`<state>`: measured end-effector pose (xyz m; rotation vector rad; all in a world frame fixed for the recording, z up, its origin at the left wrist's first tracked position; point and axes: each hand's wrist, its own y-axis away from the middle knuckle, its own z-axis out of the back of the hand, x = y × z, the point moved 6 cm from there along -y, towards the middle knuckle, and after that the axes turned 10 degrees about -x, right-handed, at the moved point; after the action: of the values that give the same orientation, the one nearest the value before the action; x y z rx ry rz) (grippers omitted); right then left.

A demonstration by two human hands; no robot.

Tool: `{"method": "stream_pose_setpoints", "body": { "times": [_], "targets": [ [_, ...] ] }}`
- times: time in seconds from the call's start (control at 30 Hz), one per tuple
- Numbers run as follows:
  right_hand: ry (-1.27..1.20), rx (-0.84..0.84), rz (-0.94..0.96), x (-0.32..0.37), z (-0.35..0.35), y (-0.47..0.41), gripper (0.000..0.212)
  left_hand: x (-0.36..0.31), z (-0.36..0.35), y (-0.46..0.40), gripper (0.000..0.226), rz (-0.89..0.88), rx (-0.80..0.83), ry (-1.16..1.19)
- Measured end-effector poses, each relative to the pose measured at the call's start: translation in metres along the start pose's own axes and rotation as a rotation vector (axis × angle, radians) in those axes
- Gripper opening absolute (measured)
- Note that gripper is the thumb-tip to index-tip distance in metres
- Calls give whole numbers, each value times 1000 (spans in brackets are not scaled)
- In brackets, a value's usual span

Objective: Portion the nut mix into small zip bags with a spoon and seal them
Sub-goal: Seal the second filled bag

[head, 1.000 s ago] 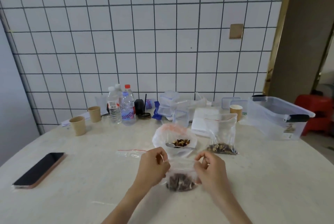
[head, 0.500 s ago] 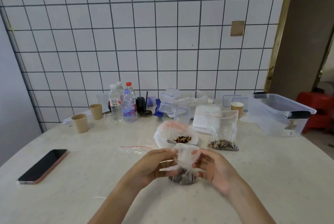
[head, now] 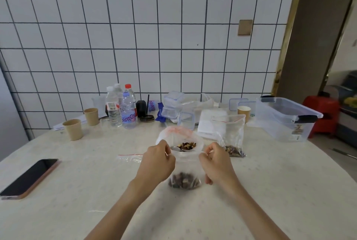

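A small clear zip bag (head: 185, 170) with nuts at its bottom stands upright on the table. My left hand (head: 157, 162) pinches its top left corner and my right hand (head: 216, 162) pinches its top right corner, stretching the top edge flat. Just behind it a larger open bag of nut mix (head: 180, 139) holds a metal spoon (head: 176, 148). Another small bag with nuts (head: 230, 137) stands upright to the right, its red zip line at the top. An empty zip bag (head: 130, 157) lies flat to the left.
A phone (head: 29, 177) lies at the left. Paper cups (head: 73, 129), water bottles (head: 127, 111) and plastic boxes (head: 173, 104) line the back by the tiled wall. A large clear tub (head: 286, 117) sits at the right, beside a red stool (head: 320, 110).
The bag's top was bunched between my hands half a second ago; my hands have since drawn apart and pulled its top edge straight and taut.
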<state>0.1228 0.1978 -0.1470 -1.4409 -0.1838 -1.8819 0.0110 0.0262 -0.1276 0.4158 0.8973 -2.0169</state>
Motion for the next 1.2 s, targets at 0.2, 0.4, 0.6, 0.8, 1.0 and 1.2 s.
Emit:
{"method": "stream_pose_setpoints", "body": {
  "times": [0.2,0.4,0.6,0.8,1.0,1.2],
  "targets": [
    [-525,376,-480,-9,-3,6,22,12,-18,7,29,521,422,710],
    [-584,451,-478,-8,-5,5,11,12,-27,13,11,642,540,855],
    [-310,159,-142,3,13,-10,16,12,-5,-12,13,440,198,600],
    [65,-43,41,19,9,-14,6,-15,9,-20,6,-39,61,-191],
    [-312,352,-435,7,-3,-10,28,0,-9,-6,25,561,486,572],
    [-553,408,-514,3,-8,-10,18,7,-26,7,21,816,679,915]
  ]
}}
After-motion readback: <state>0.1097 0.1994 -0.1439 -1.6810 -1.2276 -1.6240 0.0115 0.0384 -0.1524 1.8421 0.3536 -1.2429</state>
